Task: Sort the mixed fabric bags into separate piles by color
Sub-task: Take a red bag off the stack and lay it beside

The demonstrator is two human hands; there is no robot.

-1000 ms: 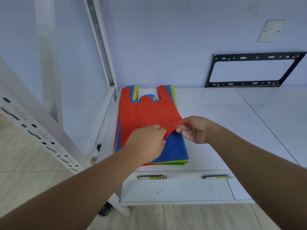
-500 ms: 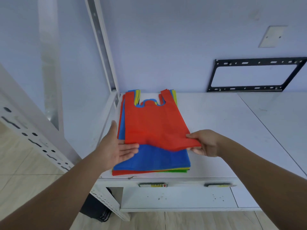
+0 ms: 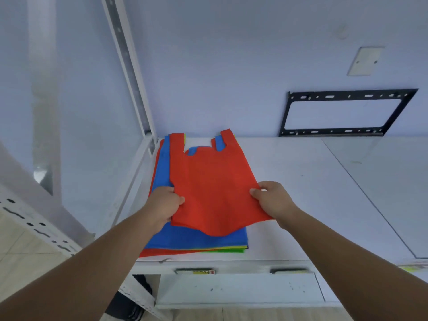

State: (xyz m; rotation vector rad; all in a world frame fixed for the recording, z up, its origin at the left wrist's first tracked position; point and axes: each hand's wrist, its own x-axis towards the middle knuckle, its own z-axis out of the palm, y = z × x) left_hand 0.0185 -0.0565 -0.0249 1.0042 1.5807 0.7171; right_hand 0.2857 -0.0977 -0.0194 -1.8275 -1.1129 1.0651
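Note:
A red fabric bag (image 3: 213, 184) is lifted a little off a mixed stack of bags (image 3: 196, 243) at the left end of the white table (image 3: 305, 193). My left hand (image 3: 165, 205) grips the red bag's left edge, and my right hand (image 3: 272, 201) grips its lower right edge. The bag's near end hangs above the stack while its handles still reach toward the wall. A blue bag (image 3: 163, 167) lies on top of the stack beneath it, with yellow, green and red edges showing lower down.
A white metal shelf post (image 3: 129, 72) rises at the table's back left corner. A black wall bracket (image 3: 345, 112) hangs behind the table. A perforated white rail (image 3: 30, 223) runs at the left. A seam (image 3: 370, 200) splits the tabletop on the right.
My left hand moved from resting flat on the blue bag to gripping the red bag's left edge. Both hands now hold the red bag, raised off the stack.

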